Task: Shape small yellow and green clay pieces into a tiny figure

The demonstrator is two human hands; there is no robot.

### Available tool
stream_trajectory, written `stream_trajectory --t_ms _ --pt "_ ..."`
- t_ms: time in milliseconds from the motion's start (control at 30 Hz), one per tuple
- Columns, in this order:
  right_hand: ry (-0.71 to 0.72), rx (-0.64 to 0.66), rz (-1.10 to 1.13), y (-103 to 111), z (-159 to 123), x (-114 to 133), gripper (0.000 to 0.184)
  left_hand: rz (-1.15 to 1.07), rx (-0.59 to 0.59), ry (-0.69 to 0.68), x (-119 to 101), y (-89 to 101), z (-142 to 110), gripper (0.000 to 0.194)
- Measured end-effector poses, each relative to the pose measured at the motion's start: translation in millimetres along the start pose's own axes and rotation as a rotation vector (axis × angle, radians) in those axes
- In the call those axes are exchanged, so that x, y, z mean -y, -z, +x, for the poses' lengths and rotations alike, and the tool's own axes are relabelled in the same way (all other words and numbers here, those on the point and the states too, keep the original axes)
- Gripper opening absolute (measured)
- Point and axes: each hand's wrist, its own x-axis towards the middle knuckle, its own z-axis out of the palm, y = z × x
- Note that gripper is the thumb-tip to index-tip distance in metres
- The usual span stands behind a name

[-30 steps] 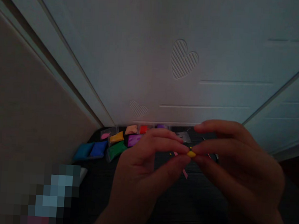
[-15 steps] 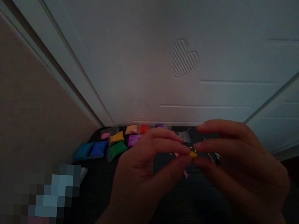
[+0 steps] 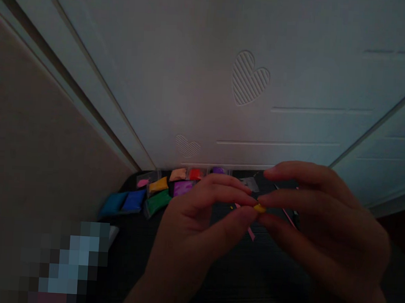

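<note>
A small yellow piece of modelling clay (image 3: 260, 209) is pinched between the fingertips of both hands above the dark table. My left hand (image 3: 197, 229) grips its left side with thumb and index finger, the other fingers curled above. From the right, my right hand (image 3: 335, 228) closes thumb and a finger on the same piece, while its index finger is raised clear of it. The fingertips cover part of the clay. Below the hands lie a pink strip (image 3: 251, 233) and a tiny yellow bit (image 3: 231, 207) on the table.
Several coloured clay packets, among them blue (image 3: 133, 201), green (image 3: 158, 203), yellow (image 3: 158, 184) and purple (image 3: 183, 188), line the back left of the dark table (image 3: 242, 282). A white panel with hearts (image 3: 250, 79) rises behind. Slim tools (image 3: 288, 217) lie partly behind my right hand.
My right hand's finger has come down onto the yellow clay, covering more of it. Both hands have otherwise barely moved.
</note>
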Motion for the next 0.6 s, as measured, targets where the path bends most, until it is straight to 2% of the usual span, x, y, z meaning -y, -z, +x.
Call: stream_trajectory --t_ms 233,400,600 --pt "0.022 0.063 -0.033 1.3 0.5 -1.2 0.023 0.008 0.080 0.037 -2.4 4.6 3.1 0.011" --pt "0.025 0.046 -0.006 1.2 1.2 -0.6 0.022 -0.099 0.048 0.002 -0.2 1.8 4.6 0.009" --pt "0.035 0.045 0.046 -2.2 -0.2 -0.6 0.028 -0.115 0.121 0.068 2.6 3.3 4.9 0.009"
